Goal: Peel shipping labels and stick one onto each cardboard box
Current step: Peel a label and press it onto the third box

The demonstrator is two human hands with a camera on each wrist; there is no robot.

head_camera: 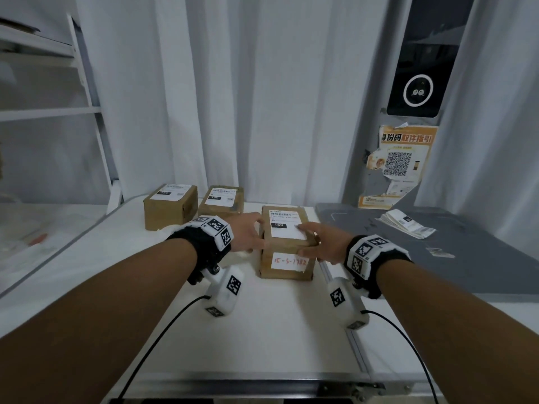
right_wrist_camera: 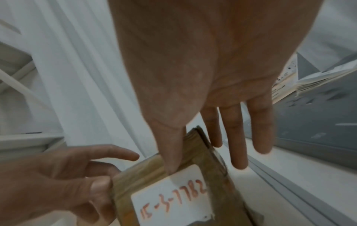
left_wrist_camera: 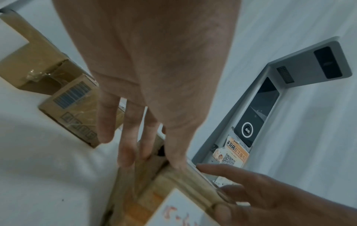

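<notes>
white curtain (head_camera: 233,97) behind, white table (head_camera: 262,325) in front, grey mat (head_camera: 481,258) on its right side. on the table, between both hands, cardboard box (head_camera: 284,268), flat on its base, long axis running away from the viewer toward the curtain; near end face turned this way, bearing white sticker (head_camera: 288,262) with red handwriting "15-3-7782". on its top, shipping label (head_camera: 287,225), printed, lying along the same axis. left hand (head_camera: 248,233) against the box's left side, thumb on the top edge, fingers spread down the side wall, none curled round. right hand (head_camera: 323,243) at the right side, thumb tip on the near top edge just above the sticker, fingers straight and relaxed past the right wall. farther back on the left, two labelled boxes (head_camera: 170,205), side by side and close together. on the mat, well apart to the right, stack of labels (head_camera: 407,227). grey kiosk (head_camera: 414,83) upright behind the mat, orange poster (head_camera: 399,158) stuck to it.
</notes>
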